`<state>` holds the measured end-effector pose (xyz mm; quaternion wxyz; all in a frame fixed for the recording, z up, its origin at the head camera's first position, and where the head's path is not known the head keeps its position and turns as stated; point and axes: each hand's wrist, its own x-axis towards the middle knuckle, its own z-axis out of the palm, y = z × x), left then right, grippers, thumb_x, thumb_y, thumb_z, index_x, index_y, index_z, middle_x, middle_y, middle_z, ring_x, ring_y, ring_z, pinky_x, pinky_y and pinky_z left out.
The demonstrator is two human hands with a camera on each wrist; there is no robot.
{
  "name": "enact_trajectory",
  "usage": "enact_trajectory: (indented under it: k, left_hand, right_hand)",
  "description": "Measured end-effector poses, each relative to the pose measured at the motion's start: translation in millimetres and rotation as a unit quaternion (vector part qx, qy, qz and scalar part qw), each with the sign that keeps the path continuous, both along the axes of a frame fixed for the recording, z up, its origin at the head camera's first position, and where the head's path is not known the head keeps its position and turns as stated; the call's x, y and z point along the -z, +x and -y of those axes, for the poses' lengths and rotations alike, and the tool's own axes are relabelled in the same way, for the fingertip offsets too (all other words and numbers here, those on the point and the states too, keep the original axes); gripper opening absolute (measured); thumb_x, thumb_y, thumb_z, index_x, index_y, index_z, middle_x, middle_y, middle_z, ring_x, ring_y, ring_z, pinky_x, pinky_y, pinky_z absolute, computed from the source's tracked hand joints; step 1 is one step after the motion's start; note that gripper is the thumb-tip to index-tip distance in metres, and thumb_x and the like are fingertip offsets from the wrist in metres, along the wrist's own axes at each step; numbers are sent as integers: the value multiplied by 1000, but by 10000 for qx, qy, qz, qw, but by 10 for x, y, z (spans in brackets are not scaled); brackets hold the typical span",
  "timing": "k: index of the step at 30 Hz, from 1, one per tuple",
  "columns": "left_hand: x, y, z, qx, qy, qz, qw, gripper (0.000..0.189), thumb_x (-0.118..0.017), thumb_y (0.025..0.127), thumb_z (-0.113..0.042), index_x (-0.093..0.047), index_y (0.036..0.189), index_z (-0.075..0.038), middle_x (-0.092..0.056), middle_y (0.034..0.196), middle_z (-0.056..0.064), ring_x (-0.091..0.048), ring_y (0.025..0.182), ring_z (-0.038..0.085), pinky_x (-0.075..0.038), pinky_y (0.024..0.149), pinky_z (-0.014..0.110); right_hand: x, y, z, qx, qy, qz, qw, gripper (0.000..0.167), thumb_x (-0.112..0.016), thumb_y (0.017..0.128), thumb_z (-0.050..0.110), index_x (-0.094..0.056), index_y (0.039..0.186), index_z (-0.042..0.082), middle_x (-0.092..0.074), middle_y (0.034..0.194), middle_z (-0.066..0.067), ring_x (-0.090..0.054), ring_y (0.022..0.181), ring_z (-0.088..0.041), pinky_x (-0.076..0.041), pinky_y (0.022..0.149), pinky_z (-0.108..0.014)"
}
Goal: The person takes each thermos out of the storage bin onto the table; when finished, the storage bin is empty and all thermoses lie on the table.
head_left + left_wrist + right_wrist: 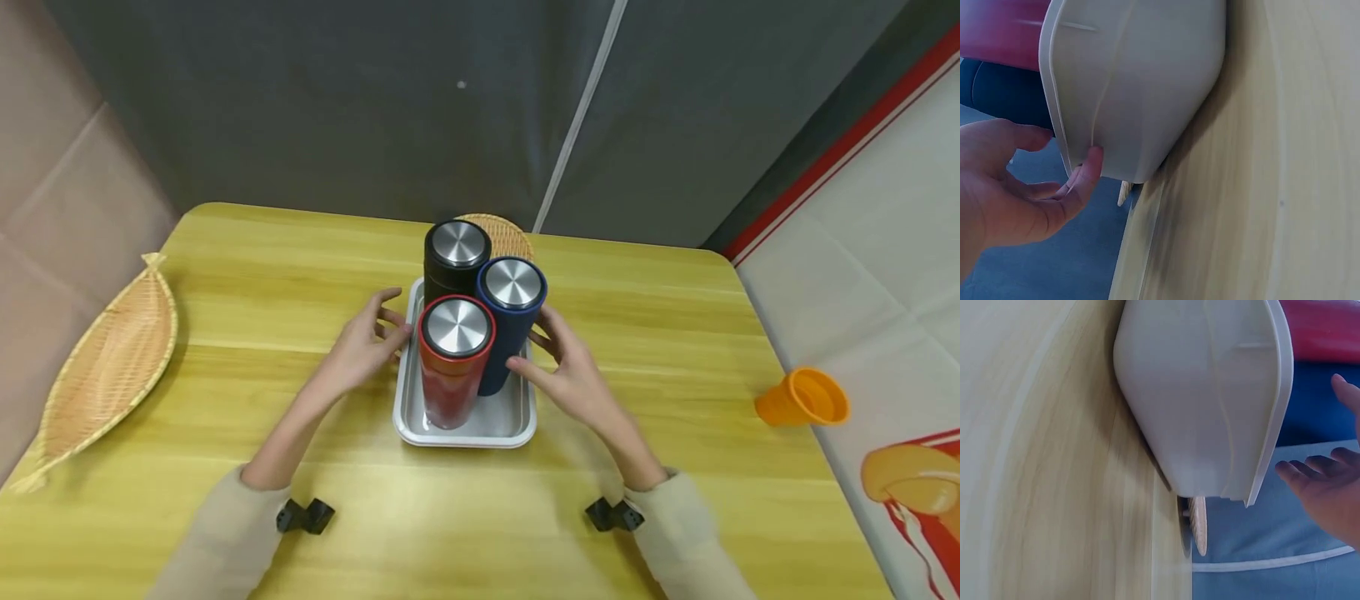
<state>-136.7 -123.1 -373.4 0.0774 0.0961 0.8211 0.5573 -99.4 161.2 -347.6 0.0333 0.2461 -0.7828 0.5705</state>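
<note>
Soft shadows, glare on tabletop [457,508]

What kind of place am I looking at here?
Probably a small set-up corner made to feel like a dining spot, though I can't be sure: a wood-grain table stands before a plain dark backdrop, with a food picture at the right side.

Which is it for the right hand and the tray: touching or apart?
Apart. The right wrist view shows a narrow strip of grey backdrop between the tray and the right hand, even at its nearest fingertip.
</note>
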Motion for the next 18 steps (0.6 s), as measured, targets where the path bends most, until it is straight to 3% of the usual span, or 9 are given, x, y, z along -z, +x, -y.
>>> enact_trajectory:
  k: [8, 13, 18]
  left_hand:
    - [-2, -7, -31, -55, 350, 270, 9990, 51, -53, 96, -2, -34, 143, 2, -51, 102, 20, -58, 69, 21, -58, 57, 49]
    - [33, -23, -27, -18, 726, 649, 9952, 50, -54, 96, -2, -36, 143, 1, -49, 104, 20, -57, 66, 20, -58, 55, 52]
    - [48, -36, -14, 28, 848, 713, 9938, 51, -54, 96, -2, -35, 143, 0, -48, 105, 20, -55, 65, 21, -57, 52, 50]
  right_hand:
    - [-202, 57, 176, -1, -183, 294, 9994, 75, -70, 81, -13, -32, 145, -5, -41, 144, -18, -40, 133, -25, -44, 104, -40]
    - [-200, 58, 189, 104, -281, 347, 9989, 77, -71, 78, -15, -32, 144, -6, -42, 141, -20, -43, 129, -28, -46, 102, -40]
    - [-110, -8, 169, 180, -385, 177, 9989, 77, -74, 76, -14, -36, 143, -4, -45, 138, -18, -46, 124, -27, -49, 99, -37]
